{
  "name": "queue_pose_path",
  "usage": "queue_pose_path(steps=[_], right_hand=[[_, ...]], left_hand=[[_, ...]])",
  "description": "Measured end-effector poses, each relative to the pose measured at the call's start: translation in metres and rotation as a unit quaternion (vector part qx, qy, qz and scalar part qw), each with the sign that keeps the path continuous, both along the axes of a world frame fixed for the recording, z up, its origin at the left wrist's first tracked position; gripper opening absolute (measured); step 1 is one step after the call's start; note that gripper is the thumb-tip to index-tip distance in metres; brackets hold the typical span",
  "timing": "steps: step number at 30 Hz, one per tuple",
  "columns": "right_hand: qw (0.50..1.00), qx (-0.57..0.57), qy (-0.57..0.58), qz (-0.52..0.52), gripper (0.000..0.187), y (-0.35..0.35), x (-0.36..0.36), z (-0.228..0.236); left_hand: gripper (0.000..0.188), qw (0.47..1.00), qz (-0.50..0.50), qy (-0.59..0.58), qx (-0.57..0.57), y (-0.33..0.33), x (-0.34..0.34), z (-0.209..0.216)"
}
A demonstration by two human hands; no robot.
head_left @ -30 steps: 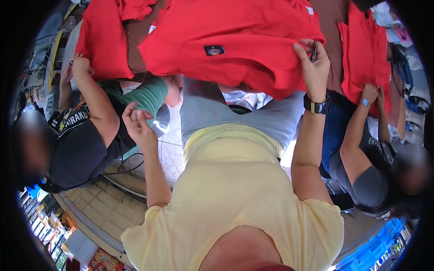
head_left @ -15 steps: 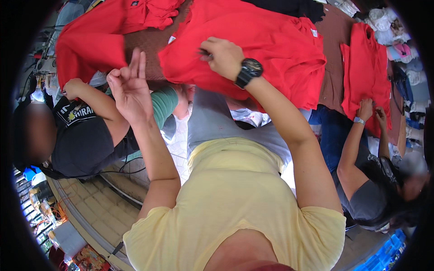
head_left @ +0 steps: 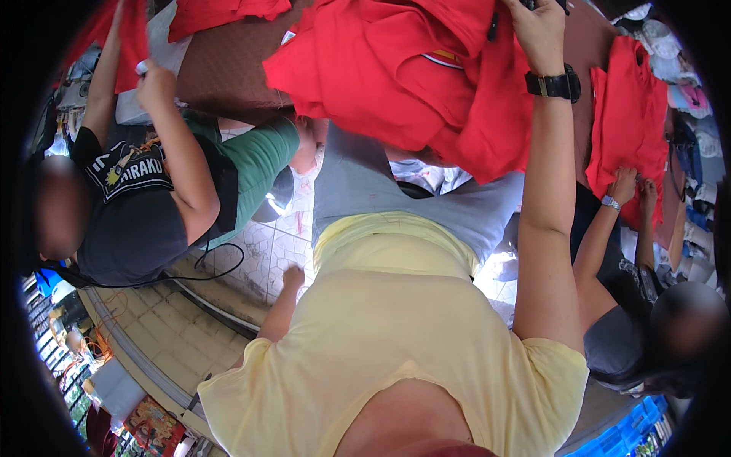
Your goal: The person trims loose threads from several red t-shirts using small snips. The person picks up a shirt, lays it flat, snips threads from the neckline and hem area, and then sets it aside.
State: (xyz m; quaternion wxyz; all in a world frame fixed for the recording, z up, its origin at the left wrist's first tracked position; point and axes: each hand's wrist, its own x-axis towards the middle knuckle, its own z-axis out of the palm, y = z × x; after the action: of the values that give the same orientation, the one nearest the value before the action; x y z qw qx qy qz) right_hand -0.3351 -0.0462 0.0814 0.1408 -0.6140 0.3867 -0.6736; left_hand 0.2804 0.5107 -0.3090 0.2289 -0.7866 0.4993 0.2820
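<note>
My right hand (head_left: 539, 29) reaches far over the table at the top edge, a black watch on its wrist. Its fingers are closed around a small dark tool (head_left: 528, 4), partly cut off by the edge of the view. Below and left of it lies a bunched pile of red shirts (head_left: 396, 84), with a sliver of yellow and black print showing in a fold. The pile hangs over the table's near edge above my lap. My left hand (head_left: 292, 277) is low beside my waist, away from the cloth; it looks small, and its fingers do not show clearly.
The brown table (head_left: 221, 72) holds another red garment (head_left: 225, 15) at the far left. A co-worker at left lifts red cloth (head_left: 131, 46). At right, a second co-worker's hands touch a red garment (head_left: 628, 114). A black cable (head_left: 221, 270) loops at left.
My right hand has moved right and farther away. My left hand has dropped from above the table to my side. The red shirts are more bunched; the left co-worker's arms have risen.
</note>
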Motion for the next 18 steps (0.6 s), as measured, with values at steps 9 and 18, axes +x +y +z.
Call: queue_pose_path(steps=[9, 18], right_hand=[[0.993, 0.084, 0.084, 0.014, 0.022, 0.006, 0.032, -0.004], [0.957, 0.076, 0.240, -0.146, 0.028, 0.116, 0.016, 0.026]], left_hand=[[0.030, 0.912, 0.350, 0.208, 0.053, -0.028, -0.030, -0.041], [0.036, 0.949, -0.171, 0.208, -0.164, -0.310, -0.165, 0.262]])
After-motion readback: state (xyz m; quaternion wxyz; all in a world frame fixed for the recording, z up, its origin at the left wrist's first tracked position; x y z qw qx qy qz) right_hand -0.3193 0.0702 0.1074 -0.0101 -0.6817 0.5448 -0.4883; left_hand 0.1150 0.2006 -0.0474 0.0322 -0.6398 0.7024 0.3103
